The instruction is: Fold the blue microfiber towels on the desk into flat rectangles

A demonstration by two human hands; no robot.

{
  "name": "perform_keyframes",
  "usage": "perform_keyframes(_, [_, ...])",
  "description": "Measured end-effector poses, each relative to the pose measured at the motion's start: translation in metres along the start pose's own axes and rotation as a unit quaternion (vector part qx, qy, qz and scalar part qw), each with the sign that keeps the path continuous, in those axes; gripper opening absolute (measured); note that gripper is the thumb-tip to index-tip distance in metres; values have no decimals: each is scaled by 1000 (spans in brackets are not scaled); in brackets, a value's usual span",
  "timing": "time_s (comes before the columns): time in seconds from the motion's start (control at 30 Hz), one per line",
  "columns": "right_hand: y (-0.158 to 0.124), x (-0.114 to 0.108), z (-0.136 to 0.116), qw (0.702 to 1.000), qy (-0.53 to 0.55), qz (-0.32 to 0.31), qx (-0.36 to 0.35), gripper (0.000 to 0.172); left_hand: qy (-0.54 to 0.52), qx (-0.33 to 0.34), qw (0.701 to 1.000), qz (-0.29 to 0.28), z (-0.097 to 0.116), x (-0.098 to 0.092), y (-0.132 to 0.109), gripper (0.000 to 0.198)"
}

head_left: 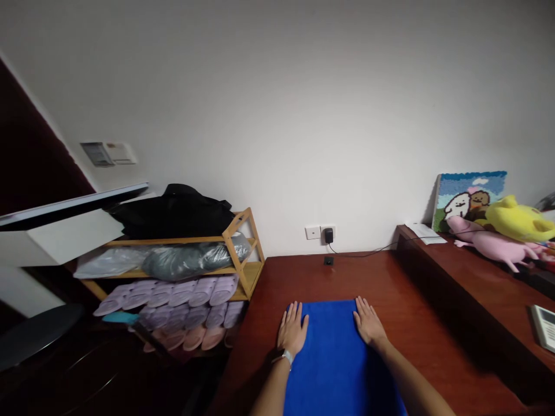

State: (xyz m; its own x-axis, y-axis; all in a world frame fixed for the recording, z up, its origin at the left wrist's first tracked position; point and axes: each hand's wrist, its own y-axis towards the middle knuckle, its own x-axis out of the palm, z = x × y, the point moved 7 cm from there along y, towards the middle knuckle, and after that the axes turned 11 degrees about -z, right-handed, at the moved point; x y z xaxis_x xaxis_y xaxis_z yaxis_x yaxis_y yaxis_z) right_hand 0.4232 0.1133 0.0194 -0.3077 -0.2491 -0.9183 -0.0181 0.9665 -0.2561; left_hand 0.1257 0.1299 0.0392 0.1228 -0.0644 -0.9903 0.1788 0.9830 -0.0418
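Note:
A blue cloth (pixel 333 358) lies flat on a dark red wooden table (pixel 411 300), running from mid-table toward me. My left hand (pixel 292 329) rests flat on the cloth's far left corner, fingers stretched out and slightly apart, a pale band on its wrist. My right hand (pixel 368 323) lies flat on the far right corner, fingers extended the same way. Neither hand holds anything.
A wooden shoe rack (pixel 243 242) at the left holds several pale purple and pink slippers (pixel 182 294), wrapped bundles and a black bag (pixel 173 211). A raised ledge (pixel 477 277) at the right carries plush toys (pixel 498 242), a picture (pixel 468 196) and a white device (pixel 545 326). A charger (pixel 328 235) is plugged into the wall.

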Motion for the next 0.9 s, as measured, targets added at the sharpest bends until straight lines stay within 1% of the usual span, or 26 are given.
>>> perform_keyframes(0.17, [3,1,0,1000,5,-24,8,75,-6,3,1000,7,-2,3,3,69])
perform_keyframes(0.27, [0,0,-2,1000,4,-9,9,74,-5,1,1000,3,-1,3,3,69])
perform_keyframes(0.43, [-5,-2,-5,1000,5,4,6,72,4,-1,1000,-19,1,1,2,70])
perform_keyframes(0.57, [-8,-5,-6,1000,16,11,1,72,18,-11,999,-49,-1,-6,2,69])
perform_keyframes(0.63, [-8,-6,-7,1000,24,15,-2,71,29,-14,998,-57,4,-10,4,70])
perform_keyframes(0.7, [-7,-7,-7,999,28,17,-3,71,35,-6,999,-37,22,-16,8,71])
perform_keyframes(0.73, [-7,-7,-7,999,28,17,-2,71,33,7,999,-22,38,-18,10,70])
perform_keyframes(0.8, [-6,-7,-7,1000,25,15,-1,70,17,60,998,-6,83,-15,16,69])
perform_keyframes(0.9, [-5,-6,-7,1000,1,5,-10,67,-16,172,984,-34,164,7,22,65])
